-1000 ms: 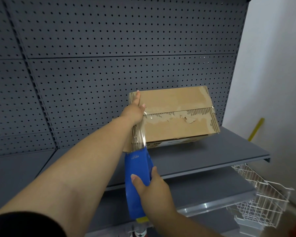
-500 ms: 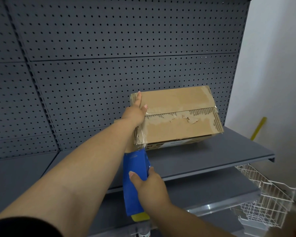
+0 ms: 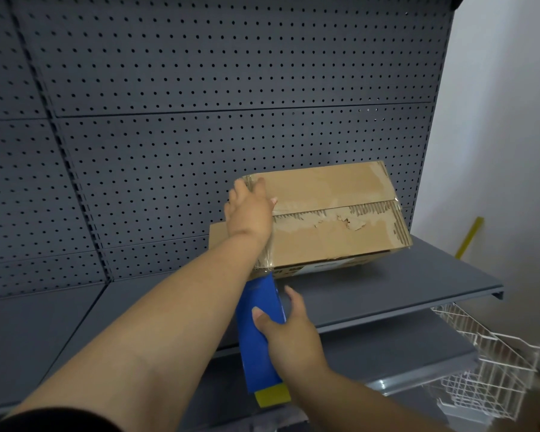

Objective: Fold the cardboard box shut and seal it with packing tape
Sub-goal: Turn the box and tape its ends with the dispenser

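Holding down the left end of the cardboard box [image 3: 334, 241] on a grey shelf [image 3: 418, 285] with flat left hand [image 3: 250, 210]; gripping blue tape dispenser [image 3: 259, 332] in right hand [image 3: 290, 335]. Likely light, stiff, torn-faced: best braced at corners.

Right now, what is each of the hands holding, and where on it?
Right hand grips the blue tape dispenser at mid-body. Left hand holds nothing; it presses on the taped left end of the cardboard box.
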The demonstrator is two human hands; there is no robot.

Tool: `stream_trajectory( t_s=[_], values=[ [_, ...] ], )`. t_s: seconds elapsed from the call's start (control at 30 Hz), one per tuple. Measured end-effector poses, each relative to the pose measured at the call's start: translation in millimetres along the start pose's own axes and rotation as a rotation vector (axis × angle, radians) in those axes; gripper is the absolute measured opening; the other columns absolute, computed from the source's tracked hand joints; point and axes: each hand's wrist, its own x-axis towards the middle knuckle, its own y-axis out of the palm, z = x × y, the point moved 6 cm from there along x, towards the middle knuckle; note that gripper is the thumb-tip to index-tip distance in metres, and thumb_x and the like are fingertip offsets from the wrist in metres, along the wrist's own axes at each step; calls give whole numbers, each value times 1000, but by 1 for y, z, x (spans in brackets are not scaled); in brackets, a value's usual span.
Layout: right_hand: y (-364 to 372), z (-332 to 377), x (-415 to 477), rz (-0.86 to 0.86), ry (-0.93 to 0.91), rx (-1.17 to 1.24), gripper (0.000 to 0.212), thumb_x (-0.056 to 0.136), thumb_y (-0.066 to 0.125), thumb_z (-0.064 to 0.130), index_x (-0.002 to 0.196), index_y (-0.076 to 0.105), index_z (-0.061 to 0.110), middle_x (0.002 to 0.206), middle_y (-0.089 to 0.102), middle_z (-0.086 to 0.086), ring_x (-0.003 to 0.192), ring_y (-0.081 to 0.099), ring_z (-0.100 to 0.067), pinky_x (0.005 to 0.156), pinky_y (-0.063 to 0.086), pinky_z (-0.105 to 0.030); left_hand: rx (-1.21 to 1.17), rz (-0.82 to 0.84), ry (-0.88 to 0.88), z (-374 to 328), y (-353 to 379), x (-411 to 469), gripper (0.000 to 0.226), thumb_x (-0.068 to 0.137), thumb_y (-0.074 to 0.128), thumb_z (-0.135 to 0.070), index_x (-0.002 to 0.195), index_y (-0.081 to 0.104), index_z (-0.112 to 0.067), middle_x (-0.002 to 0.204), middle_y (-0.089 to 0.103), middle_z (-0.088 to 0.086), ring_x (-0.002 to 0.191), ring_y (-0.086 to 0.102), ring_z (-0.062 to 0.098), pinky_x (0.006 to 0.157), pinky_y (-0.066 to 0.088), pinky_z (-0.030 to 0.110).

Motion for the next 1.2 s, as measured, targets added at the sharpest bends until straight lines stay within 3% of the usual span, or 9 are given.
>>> stream_trajectory(
  t_s=[0.07,0.13,0.27,0.37,0.6,0.77,0.93,1.07,1.2],
  values=[
    [-1,4,-2,-8,-59,-27,52,93,50,40,141,32,36,118,61,6,105,59,-17,89,50,-34,52,-11,43,-6,0,-2,39,99,37,-31,131,42,-10,124,39,16,113,41,32,99,34,40],
    [-2,6,-2,-12,-84,-70,52,93,47,44,142,32,38,128,59,8,113,56,-16,95,47,-33,36,47,29,-7,6,-3,44,100,31,-33,138,36,-11,135,33,19,125,35,35,112,23,45],
    [1,7,-11,104,-56,-146,87,70,70,52,141,20,45,115,56,14,104,55,-11,86,47,-27,-3,192,-8,-3,21,-8,63,97,19,-50,150,4,-21,157,-10,13,144,-7,35,116,-3,49],
    [5,0,-10,128,-22,-167,107,66,78,38,146,8,42,124,52,10,108,52,-13,88,48,-28,38,239,9,-1,29,-11,82,88,27,-66,148,-10,-23,155,-22,10,142,-14,39,116,0,52],
    [2,0,-9,50,-56,67,97,69,78,29,145,20,39,111,54,17,102,55,-7,89,47,-24,24,246,37,1,31,-12,111,70,41,-82,147,-14,-25,153,-26,9,142,-11,40,114,8,56],
    [5,1,-4,20,-67,107,78,77,71,31,142,28,37,94,56,26,91,57,-2,86,48,-26,-52,237,45,2,32,-14,112,70,47,-79,147,-15,-26,154,-25,9,143,-9,38,114,16,50],
    [14,5,6,30,-34,132,64,65,73,33,125,50,36,99,69,12,92,65,-12,85,54,-36,-53,240,42,1,33,-17,110,73,47,-76,147,-16,-25,153,-26,10,143,-10,38,114,18,45],
    [5,-1,5,53,-32,118,62,72,75,25,120,41,44,100,65,17,93,62,-7,83,51,-26,-73,235,57,1,33,-20,111,72,49,-75,147,-15,-26,153,-28,9,144,-9,35,114,20,44],
    [1,-6,3,64,-32,113,64,76,75,21,131,45,31,92,61,20,91,61,-7,84,51,-26,-67,221,89,1,34,-26,111,72,50,-75,146,-17,-26,151,-31,8,145,-3,32,114,26,41]
  ],
)
